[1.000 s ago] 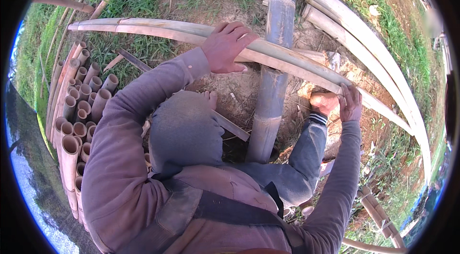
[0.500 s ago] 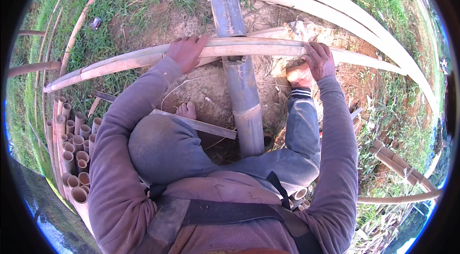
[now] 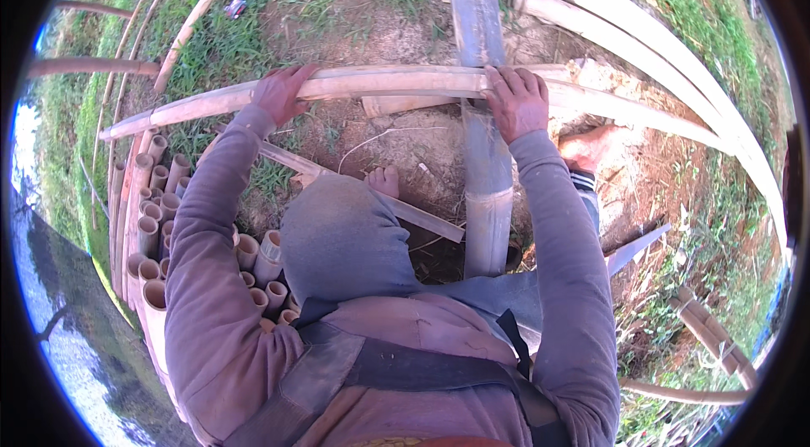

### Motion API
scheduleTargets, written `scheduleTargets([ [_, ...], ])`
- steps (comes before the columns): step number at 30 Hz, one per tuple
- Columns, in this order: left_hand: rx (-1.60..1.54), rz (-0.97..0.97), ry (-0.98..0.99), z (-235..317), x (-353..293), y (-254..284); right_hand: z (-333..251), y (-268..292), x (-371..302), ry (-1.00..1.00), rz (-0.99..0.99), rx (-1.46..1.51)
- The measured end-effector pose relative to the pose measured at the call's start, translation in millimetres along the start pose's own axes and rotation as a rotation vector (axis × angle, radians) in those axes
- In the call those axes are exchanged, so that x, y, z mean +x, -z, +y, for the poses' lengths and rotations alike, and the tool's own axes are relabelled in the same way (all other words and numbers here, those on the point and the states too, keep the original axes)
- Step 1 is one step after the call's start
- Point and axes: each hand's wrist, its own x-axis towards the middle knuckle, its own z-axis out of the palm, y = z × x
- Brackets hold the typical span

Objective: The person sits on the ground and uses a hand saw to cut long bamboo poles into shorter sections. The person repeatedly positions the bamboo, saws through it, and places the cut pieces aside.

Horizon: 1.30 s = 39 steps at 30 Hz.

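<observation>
Short tan bamboo tubes stand cut at nine o'clock; at twelve, left hand and right hand clamp fingers on a long, pale, seemingly untrimmed bamboo pole.

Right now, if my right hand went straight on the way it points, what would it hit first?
Your right hand holds the pale bamboo strip, so that comes first. Beyond it, the far end of the grey post looks next in line, though its depth below the hand is unclear.
</observation>
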Motion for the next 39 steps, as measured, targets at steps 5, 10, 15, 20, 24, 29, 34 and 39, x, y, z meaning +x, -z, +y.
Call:
scheduleTargets([
  [5,0.005,-0.035,-0.008,-1.1,26.4,-2.8,15.9,-17.4,-6.6,0.012,-0.011,-0.045],
  [10,0.000,-0.088,0.054,1.6,33.8,-9.4,22.2,-24.1,-13.4,0.080,-0.021,-0.063],
  [15,-0.055,0.104,0.018,0.0,21.4,-32.4,11.2,-11.0,-13.1,0.126,-0.025,-0.024],
  [20,-0.064,0.228,-0.004,-0.6,4.2,-35.4,-3.5,-2.5,-13.9,0.128,0.012,-0.007],
  [24,-0.034,0.281,0.013,-0.1,-3.2,-43.7,-8.3,1.5,-16.5,0.119,-0.020,-0.005],
  [29,-0.030,0.331,-0.005,3.7,0.7,-53.9,-2.9,7.5,-22.0,0.094,-0.072,-0.009],
  [34,-0.041,0.334,-0.062,22.0,4.2,-31.6,3.7,6.5,-13.3,0.063,-0.075,-0.004],
  [39,-0.124,0.438,-0.151,68.4,26.1,-37.8,4.1,-2.6,10.8,0.031,-0.016,0.029],
])
